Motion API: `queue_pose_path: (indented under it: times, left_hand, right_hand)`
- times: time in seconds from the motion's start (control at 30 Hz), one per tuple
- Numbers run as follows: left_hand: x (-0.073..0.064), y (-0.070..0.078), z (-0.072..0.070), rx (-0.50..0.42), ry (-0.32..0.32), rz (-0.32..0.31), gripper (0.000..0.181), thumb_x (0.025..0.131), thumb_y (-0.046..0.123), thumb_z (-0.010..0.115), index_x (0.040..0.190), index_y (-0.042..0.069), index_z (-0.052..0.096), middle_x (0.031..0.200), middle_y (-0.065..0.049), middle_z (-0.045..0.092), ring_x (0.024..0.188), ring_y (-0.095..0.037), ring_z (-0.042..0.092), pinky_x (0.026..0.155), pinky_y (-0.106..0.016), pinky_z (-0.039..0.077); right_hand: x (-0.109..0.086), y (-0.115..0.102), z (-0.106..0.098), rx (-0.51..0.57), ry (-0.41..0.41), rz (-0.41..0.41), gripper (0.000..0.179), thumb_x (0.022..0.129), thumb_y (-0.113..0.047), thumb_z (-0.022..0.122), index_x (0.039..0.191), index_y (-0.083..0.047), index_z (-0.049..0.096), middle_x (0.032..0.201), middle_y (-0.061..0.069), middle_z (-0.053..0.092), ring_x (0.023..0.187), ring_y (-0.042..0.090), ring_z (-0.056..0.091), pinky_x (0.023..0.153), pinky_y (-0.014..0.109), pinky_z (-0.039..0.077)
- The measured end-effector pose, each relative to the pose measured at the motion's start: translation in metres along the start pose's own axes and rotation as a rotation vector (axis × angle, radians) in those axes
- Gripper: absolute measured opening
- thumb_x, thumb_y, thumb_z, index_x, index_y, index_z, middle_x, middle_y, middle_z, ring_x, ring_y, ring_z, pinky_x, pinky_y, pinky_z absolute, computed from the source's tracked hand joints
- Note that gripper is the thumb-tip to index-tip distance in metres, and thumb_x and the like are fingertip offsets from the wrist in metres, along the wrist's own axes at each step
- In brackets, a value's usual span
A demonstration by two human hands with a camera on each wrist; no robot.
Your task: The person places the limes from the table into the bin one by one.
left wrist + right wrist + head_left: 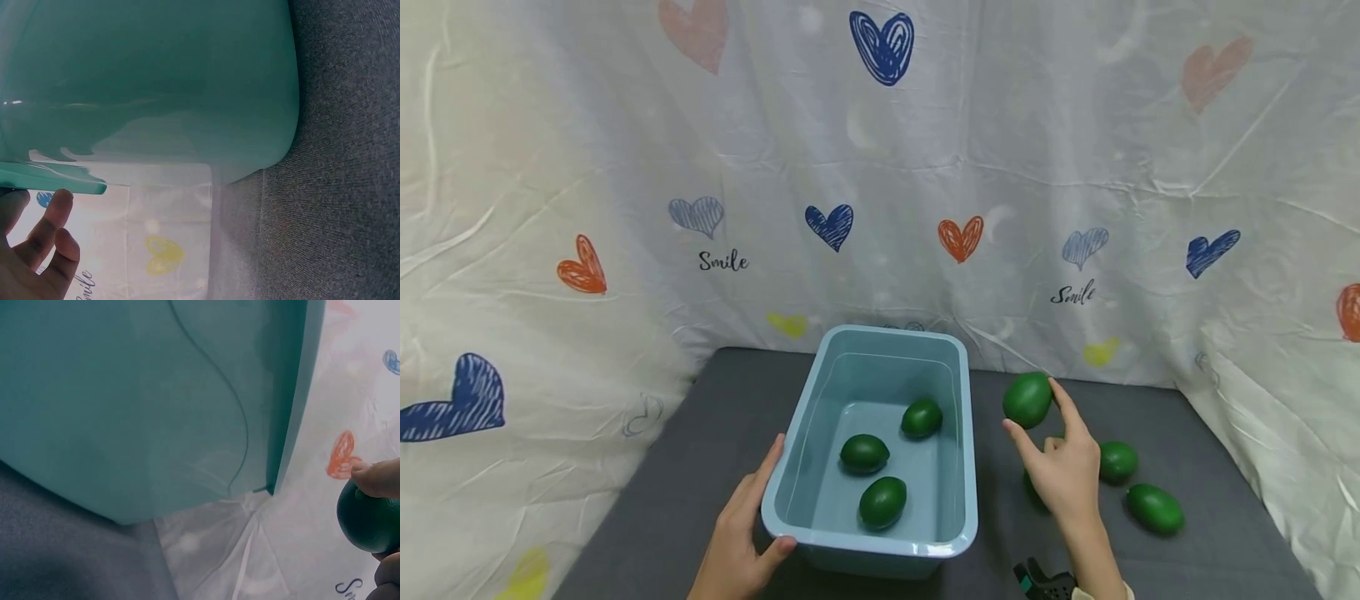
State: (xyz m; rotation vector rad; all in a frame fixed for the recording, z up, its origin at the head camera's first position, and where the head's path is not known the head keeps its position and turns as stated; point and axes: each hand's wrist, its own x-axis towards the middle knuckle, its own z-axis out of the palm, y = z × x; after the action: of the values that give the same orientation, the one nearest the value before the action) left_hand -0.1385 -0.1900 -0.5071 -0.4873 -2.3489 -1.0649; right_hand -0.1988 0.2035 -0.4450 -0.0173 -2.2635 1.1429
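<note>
A light blue plastic bin point(887, 379) sits on the dark table, with three green limes inside: one lime point(921, 417) toward the back right, one lime point(864, 453) in the middle, one lime point(882, 502) nearer the front. My left hand point(741, 525) holds the bin's near left corner, thumb at the front rim and fingers along the left side. To the right of the bin, my right hand point(1066, 471) pinches another lime point(1027, 400) between thumb and fingertip, raised above the table. In the right wrist view this lime point(369, 519) shows beside the bin's wall.
Right of and partly behind the right hand lie more limes, among them one lime point(1117, 462) and another lime point(1154, 509); one is mostly hidden by the hand. A white curtain point(880, 167) printed with hearts hangs behind the grey-black table point(655, 500).
</note>
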Motion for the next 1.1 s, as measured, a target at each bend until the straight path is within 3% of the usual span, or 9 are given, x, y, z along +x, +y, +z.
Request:
queue_pose_path:
  times: [0.33, 0.67, 1.1]
  left_hand:
    - [-0.001, 0.0, 0.001, 0.002, -0.001, -0.01, 0.098, 0.087, 0.038, 0.085, 0.168, 0.02, 0.034, 0.15, -0.008, 0.06, 0.116, -0.01, 0.057, 0.088, -0.035, 0.053]
    - [-0.001, 0.001, -0.002, 0.012, -0.004, -0.016, 0.096, 0.088, 0.037, 0.084, 0.168, 0.019, 0.034, 0.151, -0.009, 0.059, 0.116, -0.01, 0.057, 0.089, -0.035, 0.052]
    - [0.001, 0.001, -0.001, 0.014, -0.01, -0.012, 0.096, 0.089, 0.037, 0.084, 0.168, 0.02, 0.033, 0.147, -0.007, 0.061, 0.113, -0.009, 0.057, 0.087, -0.035, 0.053]
  right_hand:
    - [0.002, -0.01, 0.007, 0.054, 0.004, -0.077, 0.082, 0.085, -0.023, 0.092, 0.156, -0.014, 0.054, 0.044, -0.009, 0.032, 0.031, -0.004, 0.024, 0.035, 0.023, 0.026]
    - [0.005, -0.018, 0.017, 0.093, -0.047, -0.066, 0.081, 0.086, -0.026, 0.092, 0.157, -0.017, 0.053, 0.044, -0.011, 0.03, 0.031, -0.002, 0.025, 0.036, 0.023, 0.026]
    - [0.006, -0.034, 0.026, 0.207, -0.273, 0.055, 0.08, 0.087, -0.028, 0.091, 0.157, -0.022, 0.053, 0.047, -0.005, 0.036, 0.035, 0.002, 0.025, 0.038, 0.024, 0.028]
